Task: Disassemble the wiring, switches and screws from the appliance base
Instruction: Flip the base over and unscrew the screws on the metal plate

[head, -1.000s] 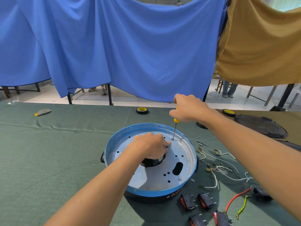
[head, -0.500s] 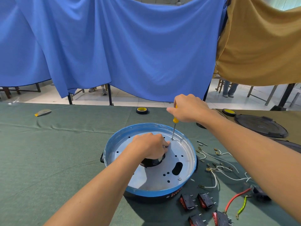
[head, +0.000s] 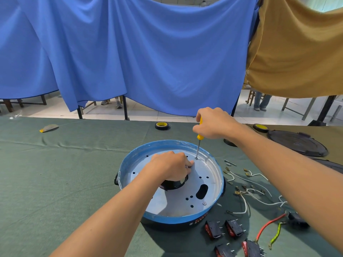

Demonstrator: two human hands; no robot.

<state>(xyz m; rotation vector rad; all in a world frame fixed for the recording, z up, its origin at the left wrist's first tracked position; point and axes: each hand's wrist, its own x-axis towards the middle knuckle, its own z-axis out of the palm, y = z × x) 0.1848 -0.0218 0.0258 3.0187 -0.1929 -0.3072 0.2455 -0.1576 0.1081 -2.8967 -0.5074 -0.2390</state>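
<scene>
Round blue-rimmed appliance base (head: 172, 218) sits mid-table on green cloth (head: 55, 182); the right hand (head: 213, 124) grips a yellow-handled screwdriver (head: 200, 136) upright, tip on a screw (head: 196, 158) at the silver plate's far side; the left hand (head: 170, 168) rests curled on the plate beside it, and I cannot tell whether it pinches anything; red lettering (head: 201, 217) on the base's black wall is unreadable; rocker switches (head: 213, 229) and white wires (head: 245, 203) lie to the right.

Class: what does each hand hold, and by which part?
Right hand grips the yellow-handled screwdriver by its handle. Left hand rests curled on the silver metal plate; any hold there cannot be told.
</scene>
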